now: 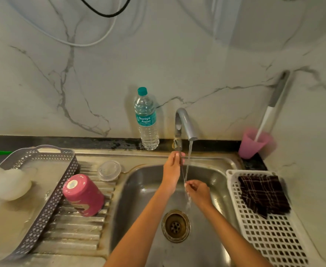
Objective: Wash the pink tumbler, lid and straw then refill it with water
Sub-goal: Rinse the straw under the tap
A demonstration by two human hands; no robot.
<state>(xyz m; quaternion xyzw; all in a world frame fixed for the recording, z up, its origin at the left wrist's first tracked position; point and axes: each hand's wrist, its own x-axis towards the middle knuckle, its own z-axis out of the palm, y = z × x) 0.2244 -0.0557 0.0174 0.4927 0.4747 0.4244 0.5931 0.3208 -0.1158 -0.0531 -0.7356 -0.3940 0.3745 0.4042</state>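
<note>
The pink tumbler (83, 195) stands upside down on the ribbed drainboard left of the sink. Its clear lid (109, 170) lies flat just behind it. Over the basin I hold a thin clear straw (183, 173) slanted under the running water. My left hand (172, 167) grips the straw's upper end close to the tap (184, 122). My right hand (198, 190) pinches the lower end, where the stream hits it and runs down toward the drain (176, 225).
A full water bottle (146, 120) stands against the wall behind the sink (139, 182). A grey tray (48, 189) with a white bowl sits far left. A white basket (264, 228) holding a dark checked cloth lies right; a pink cup (251, 145) with a brush stands behind it.
</note>
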